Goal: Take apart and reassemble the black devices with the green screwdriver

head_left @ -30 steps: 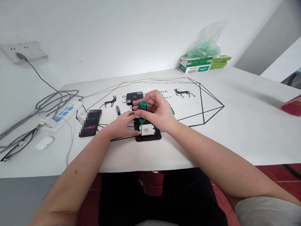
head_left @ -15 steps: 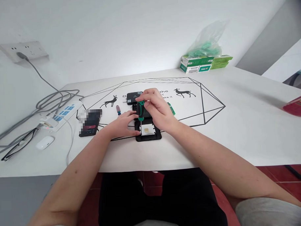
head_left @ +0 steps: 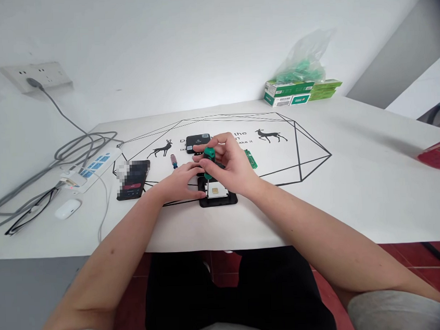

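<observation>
A green and black screwdriver (head_left: pixel 209 155) is gripped in my right hand (head_left: pixel 234 167), its shaft pointing down at the left side of an open black device (head_left: pixel 218 201). Inside that device a silver plate carries a gold square (head_left: pixel 215 190). My left hand (head_left: pixel 182 181) rests at the device's left edge, thumb near the screwdriver's tip and fingers spread over its upper part. Behind both hands lies a black box-like piece (head_left: pixel 197 142), partly covered by my fingers. To the right of my right hand is a green circuit board (head_left: pixel 251 159).
A small screwdriver (head_left: pixel 174 161) lies left of the device. Farther left are a phone (head_left: pixel 134 180), a power strip (head_left: pixel 97 167), a white case (head_left: pixel 68 209), glasses (head_left: pixel 30 215) and grey cables. Green boxes (head_left: pixel 289 93) with a plastic bag (head_left: pixel 303 61) stand at the back right.
The screwdriver's handle has tilted slightly, and my right hand's fingers have shifted around its top. My left hand stays at the device. The whole view has shifted very slightly.
</observation>
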